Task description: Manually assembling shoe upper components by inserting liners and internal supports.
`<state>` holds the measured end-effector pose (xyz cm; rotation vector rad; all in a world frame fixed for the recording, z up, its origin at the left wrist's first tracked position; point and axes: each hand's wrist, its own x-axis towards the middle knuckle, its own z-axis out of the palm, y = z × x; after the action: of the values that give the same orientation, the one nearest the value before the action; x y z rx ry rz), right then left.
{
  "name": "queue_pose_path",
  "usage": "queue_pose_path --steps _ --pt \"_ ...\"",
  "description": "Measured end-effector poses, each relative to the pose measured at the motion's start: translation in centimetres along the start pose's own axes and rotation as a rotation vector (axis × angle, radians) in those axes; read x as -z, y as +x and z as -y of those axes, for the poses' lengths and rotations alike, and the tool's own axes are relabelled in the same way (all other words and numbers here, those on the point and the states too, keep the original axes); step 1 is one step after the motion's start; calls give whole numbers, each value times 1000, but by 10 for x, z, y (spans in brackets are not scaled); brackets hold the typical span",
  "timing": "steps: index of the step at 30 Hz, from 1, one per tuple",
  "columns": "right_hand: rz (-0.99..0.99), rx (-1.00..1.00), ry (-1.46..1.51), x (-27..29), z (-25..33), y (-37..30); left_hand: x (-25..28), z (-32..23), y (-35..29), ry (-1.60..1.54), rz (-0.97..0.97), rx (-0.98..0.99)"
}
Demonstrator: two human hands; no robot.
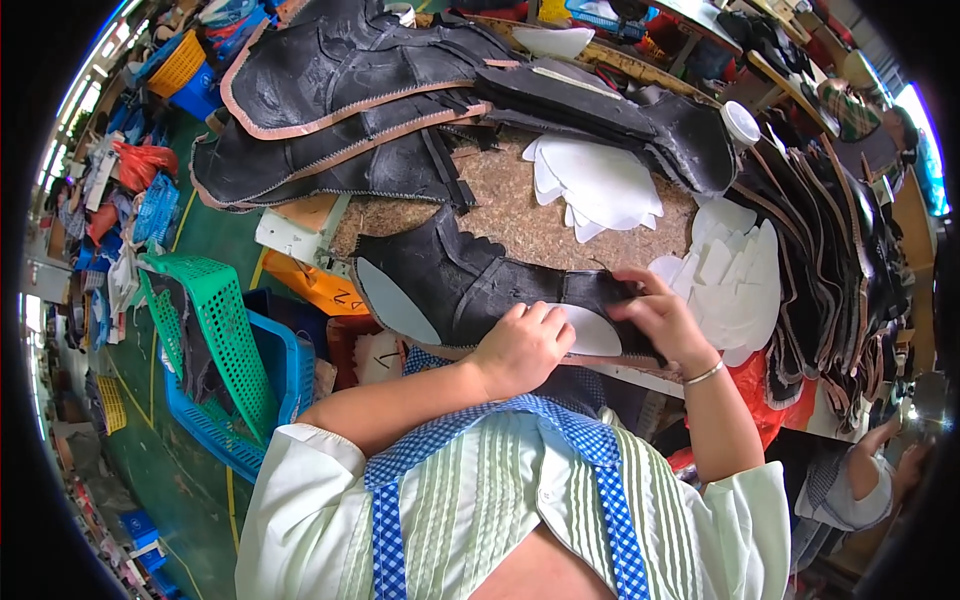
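Note:
A black shoe upper lies spread on the table in front of me, its scalloped edge facing away. A pale grey rounded piece lies on its left end. A second white rounded piece lies towards its right end, partly covered by my fingers. My left hand is closed, fingers curled together and pressed down on the left part of that white piece. My right hand is over the upper's right end, thumb and forefinger apart; its other fingers are curled and slightly blurred. What lies under both palms is hidden.
Loose white pieces lie in a far pile and a right pile. Stacked black uppers lie at the back; more hang at the right. A green basket leans in a blue crate at left. Another person's arm shows lower right.

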<state>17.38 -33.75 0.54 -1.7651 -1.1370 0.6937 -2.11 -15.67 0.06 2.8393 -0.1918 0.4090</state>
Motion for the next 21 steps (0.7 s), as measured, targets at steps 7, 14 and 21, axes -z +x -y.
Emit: queue_pose_path --steps 7,14,21 --pt "-429 19 783 -8 -4 -6 96 3 14 -1250 -459 274" --pt "-151 265 806 -6 79 22 123 38 20 -2225 -697 7" --pt "-98 408 140 2 95 34 92 89 2 -2561 -691 261"
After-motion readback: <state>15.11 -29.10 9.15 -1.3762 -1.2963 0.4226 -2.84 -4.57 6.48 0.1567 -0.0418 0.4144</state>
